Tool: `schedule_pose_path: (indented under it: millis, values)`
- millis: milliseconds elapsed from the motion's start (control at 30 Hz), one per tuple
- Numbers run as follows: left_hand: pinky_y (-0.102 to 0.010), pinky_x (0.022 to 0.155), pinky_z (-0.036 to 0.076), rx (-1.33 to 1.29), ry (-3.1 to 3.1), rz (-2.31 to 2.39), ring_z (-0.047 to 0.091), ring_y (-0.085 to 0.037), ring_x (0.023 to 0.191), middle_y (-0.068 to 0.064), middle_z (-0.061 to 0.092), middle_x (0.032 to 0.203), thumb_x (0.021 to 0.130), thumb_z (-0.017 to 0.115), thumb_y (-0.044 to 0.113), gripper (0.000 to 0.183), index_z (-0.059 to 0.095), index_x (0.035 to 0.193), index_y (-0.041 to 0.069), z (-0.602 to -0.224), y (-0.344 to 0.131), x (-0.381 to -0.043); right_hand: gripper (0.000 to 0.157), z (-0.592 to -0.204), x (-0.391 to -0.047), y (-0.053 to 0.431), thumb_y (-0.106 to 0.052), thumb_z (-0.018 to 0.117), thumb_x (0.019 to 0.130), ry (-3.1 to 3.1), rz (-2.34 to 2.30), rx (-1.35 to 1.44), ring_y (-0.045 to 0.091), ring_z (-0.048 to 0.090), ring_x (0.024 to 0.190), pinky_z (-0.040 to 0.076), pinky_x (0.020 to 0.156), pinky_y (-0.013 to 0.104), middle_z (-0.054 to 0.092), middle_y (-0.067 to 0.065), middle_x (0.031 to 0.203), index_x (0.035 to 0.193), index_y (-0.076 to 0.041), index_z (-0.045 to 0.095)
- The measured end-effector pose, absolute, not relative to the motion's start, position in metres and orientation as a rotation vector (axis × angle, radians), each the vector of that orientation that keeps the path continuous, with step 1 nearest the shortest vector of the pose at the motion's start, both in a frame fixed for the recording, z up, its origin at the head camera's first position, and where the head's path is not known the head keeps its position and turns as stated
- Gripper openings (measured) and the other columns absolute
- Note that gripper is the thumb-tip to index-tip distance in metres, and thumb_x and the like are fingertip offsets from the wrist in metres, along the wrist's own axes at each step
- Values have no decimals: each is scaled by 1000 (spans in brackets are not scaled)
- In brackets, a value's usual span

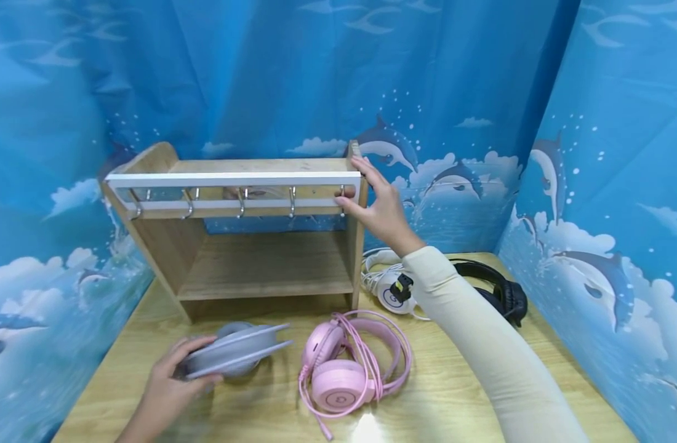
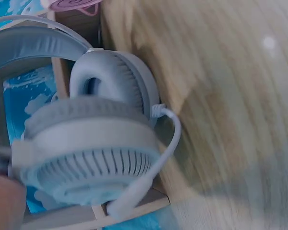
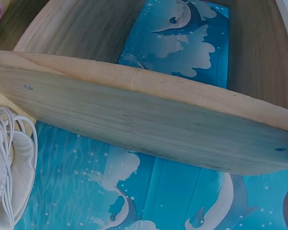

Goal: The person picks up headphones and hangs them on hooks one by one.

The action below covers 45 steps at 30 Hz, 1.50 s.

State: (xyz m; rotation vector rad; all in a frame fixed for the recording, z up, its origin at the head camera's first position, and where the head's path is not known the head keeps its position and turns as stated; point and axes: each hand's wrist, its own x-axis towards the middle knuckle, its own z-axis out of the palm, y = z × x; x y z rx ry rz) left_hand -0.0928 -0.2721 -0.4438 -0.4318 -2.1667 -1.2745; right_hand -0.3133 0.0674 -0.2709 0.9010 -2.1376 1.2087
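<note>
In the head view, my left hand [image 1: 169,384] holds a light grey headset [image 1: 236,354] at the lower left, low above the table. The left wrist view shows its ear cups [image 2: 93,155], padded headband [image 2: 33,45] and microphone boom [image 2: 158,167]. A wooden shelf [image 1: 272,264] stands behind, with a white rail [image 1: 233,179] carrying several metal hooks [image 1: 241,203] across its upper front. My right hand [image 1: 385,212] grips the shelf's upper right corner, thumb over the front of the rail by the rightmost hook. The side panel [image 3: 144,120] fills the right wrist view.
A pink headset [image 1: 341,384] with a looped cable lies on the table [image 1: 449,406] before the shelf. Right of the shelf lie a white headset [image 1: 391,295] and a black headset [image 1: 510,295]. Blue dolphin-print curtains [image 1: 455,92] surround the table's back and sides.
</note>
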Motion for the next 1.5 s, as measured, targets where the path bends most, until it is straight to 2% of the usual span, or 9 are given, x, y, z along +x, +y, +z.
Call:
schedule_pose_path:
  millis: [267,467,500,633,733,1100,1233,1367,1500]
  values:
    - [-5,87,39,-318,-2367,-1296,56,10,104,15,67,111,62,84,-6,51,71,111,1,-420,-283,-90,70,-269,-313,68,-28,74,85,-2128,1198,900,10,29,140,26,113,39,33,6,153,146,-17,40]
    - [-2,79,38,-260,-2613,-1029,57,8,97,2,71,105,67,87,21,48,73,113,16,-398,-299,-92,70,-270,-312,69,-29,73,86,-2131,1201,889,7,24,141,24,114,39,32,5,154,146,-17,40]
    - [-2,78,40,-230,-2620,-1025,57,8,95,-4,71,104,67,87,21,48,73,113,14,-395,-301,-93,70,-270,-312,69,-29,73,86,-2131,1200,888,7,23,142,23,114,39,32,4,154,146,-17,40]
    - [-8,71,48,-133,-2540,-1215,60,10,89,15,68,102,72,83,8,45,69,115,2,-395,-309,-98,70,-269,-312,69,-28,73,86,-2129,1197,898,7,25,141,24,114,39,33,4,154,146,-15,40]
    - [-12,67,51,-54,-2524,-1338,61,11,85,32,60,96,78,78,7,44,66,120,3,-396,-318,-102,70,-268,-312,69,-28,73,86,-2126,1195,912,10,26,141,25,114,40,33,5,154,146,-15,40]
    - [-5,62,46,-75,-2379,-1082,54,23,77,39,52,91,80,76,3,42,60,113,-17,-388,-324,-108,66,-267,-312,69,-24,73,86,-2104,1248,935,8,22,142,26,113,32,33,3,154,144,-11,43]
    - [-5,62,46,-78,-2390,-1031,53,24,77,7,68,98,80,76,2,40,61,113,-16,-384,-329,-108,65,-269,-311,69,-24,73,86,-2113,1259,935,10,24,142,28,112,32,33,3,153,143,-12,44]
    - [-5,60,45,-23,-2473,-997,51,25,76,-21,66,99,83,75,10,44,60,117,-14,-378,-337,-105,66,-271,-311,68,-27,73,86,-2117,1259,932,10,26,141,30,111,32,33,4,154,143,-12,43]
    - [-7,57,46,45,-2507,-990,49,25,75,18,67,95,86,73,17,47,59,120,-13,-372,-346,-103,67,-273,-313,67,-26,73,86,-2112,1261,934,11,27,141,31,111,32,32,6,154,144,-13,42]
